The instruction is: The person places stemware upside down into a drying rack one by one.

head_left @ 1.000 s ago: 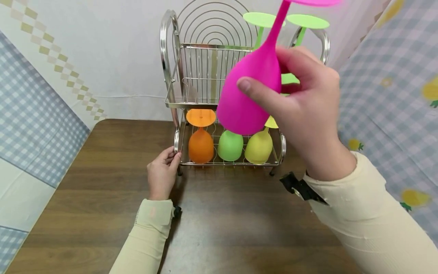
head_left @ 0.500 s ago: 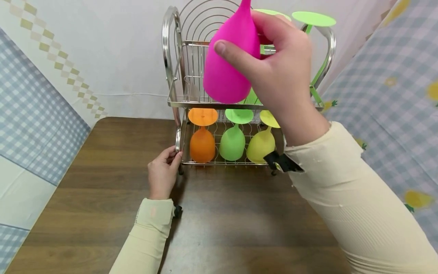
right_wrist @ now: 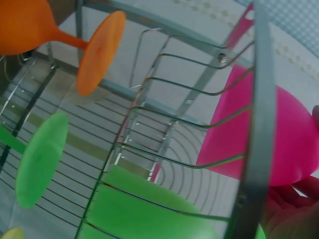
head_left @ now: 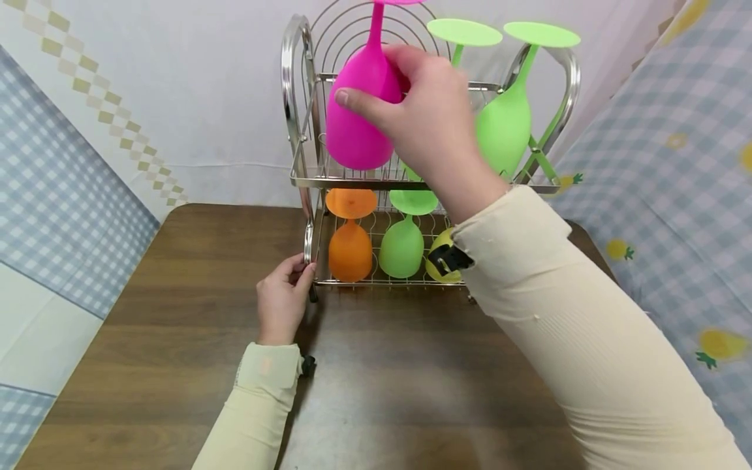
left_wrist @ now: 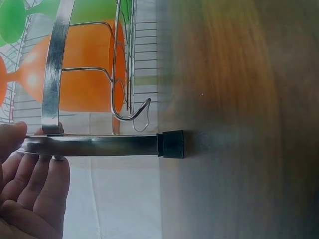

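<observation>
My right hand (head_left: 431, 108) grips a pink plastic goblet (head_left: 358, 124) by its bowl, thumb in front and fingers behind. The goblet is upside down, its foot at the top, over the left part of the dish rack's upper tier (head_left: 364, 181). In the right wrist view the pink goblet (right_wrist: 294, 134) shows behind the tier's front bar; whether it touches the wires I cannot tell. My left hand (head_left: 283, 294) holds the rack's left leg low down. In the left wrist view the thumb and fingers (left_wrist: 52, 181) are around that metal leg (left_wrist: 99, 145).
On the lower tier stand upside-down goblets: orange (head_left: 350, 251), green (head_left: 402, 248) and yellow (head_left: 442, 251), the last partly behind my right sleeve. Green goblets, one of them (head_left: 505, 127) at the right end, stand on the upper tier. The rack is on a wooden table (head_left: 364, 372) against a wall.
My right hand has carried the pink goblet leftward, from in front of the rack to over the upper tier's left part. The left hand has kept its hold on the leg.
</observation>
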A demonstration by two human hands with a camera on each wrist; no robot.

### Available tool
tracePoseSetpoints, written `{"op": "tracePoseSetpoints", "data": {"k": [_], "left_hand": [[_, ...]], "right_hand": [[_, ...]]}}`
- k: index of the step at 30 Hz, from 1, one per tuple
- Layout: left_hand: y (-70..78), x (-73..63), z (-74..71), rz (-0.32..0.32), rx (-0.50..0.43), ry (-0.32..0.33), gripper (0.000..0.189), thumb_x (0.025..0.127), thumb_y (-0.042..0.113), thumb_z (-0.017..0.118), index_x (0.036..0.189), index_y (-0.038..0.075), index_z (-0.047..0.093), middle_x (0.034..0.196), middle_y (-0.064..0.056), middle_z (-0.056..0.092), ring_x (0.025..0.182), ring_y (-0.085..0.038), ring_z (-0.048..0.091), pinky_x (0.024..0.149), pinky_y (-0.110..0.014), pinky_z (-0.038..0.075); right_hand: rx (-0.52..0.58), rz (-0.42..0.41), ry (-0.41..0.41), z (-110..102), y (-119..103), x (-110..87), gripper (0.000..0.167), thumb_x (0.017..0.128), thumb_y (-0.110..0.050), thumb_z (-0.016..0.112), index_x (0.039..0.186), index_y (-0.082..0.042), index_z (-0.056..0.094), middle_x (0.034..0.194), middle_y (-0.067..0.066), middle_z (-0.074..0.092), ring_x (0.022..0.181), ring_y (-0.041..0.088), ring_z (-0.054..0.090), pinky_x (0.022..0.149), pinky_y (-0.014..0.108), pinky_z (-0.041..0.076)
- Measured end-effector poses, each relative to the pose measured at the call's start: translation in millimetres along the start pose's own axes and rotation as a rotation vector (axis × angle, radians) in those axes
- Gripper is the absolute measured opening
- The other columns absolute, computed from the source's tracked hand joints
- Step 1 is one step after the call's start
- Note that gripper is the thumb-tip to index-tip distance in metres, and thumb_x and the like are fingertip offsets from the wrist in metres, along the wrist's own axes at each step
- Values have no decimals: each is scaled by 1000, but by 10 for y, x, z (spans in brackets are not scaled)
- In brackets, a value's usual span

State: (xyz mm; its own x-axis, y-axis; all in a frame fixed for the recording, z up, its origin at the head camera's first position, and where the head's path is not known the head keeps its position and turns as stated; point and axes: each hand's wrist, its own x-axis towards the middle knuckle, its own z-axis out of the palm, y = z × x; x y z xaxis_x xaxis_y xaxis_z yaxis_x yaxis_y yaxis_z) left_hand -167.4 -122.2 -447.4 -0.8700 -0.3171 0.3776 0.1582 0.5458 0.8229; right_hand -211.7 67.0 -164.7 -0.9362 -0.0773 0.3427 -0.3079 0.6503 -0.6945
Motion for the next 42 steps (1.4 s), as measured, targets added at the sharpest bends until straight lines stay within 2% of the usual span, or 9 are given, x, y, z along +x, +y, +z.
{"op": "tracePoseSetpoints", "data": {"k": [11,21,27,38,42], "left_hand": [[-7,-27,-2,-5,-17,-16,22,92,19,75,109,5,75,95,-10,76,82,-23,74,74,-38,63],[20,-32,22,4,-31,-13,21,92,18,75,108,4,75,94,-10,76,81,-23,74,73,-38,63],[8,-46,16,1,-33,-15,22,92,18,75,108,4,75,94,-11,76,82,-24,74,72,-39,63],[-4,-42,-21,-3,-45,-6,21,91,17,76,107,3,75,94,-12,76,82,-25,75,74,-40,63],[-14,-37,-22,5,-46,-3,20,92,16,75,107,3,75,94,-12,76,82,-24,75,73,-39,63]], "right_hand": [[-101,45,-78,188,25,194,70,88,-56,70,146,-21,51,131,-1,64,116,14,61,96,28,55],[-179,83,-140,267,53,228,65,93,-53,66,144,-16,50,129,1,65,115,16,63,94,29,57],[-221,119,-179,305,112,250,63,93,-54,64,141,-14,54,125,1,66,110,14,63,89,26,57],[-169,158,-234,376,143,303,64,93,-53,66,143,-15,53,124,1,66,107,14,62,89,26,56],[-173,167,-239,384,136,298,61,93,-53,65,139,-15,54,122,1,67,104,14,63,87,26,57]]}}
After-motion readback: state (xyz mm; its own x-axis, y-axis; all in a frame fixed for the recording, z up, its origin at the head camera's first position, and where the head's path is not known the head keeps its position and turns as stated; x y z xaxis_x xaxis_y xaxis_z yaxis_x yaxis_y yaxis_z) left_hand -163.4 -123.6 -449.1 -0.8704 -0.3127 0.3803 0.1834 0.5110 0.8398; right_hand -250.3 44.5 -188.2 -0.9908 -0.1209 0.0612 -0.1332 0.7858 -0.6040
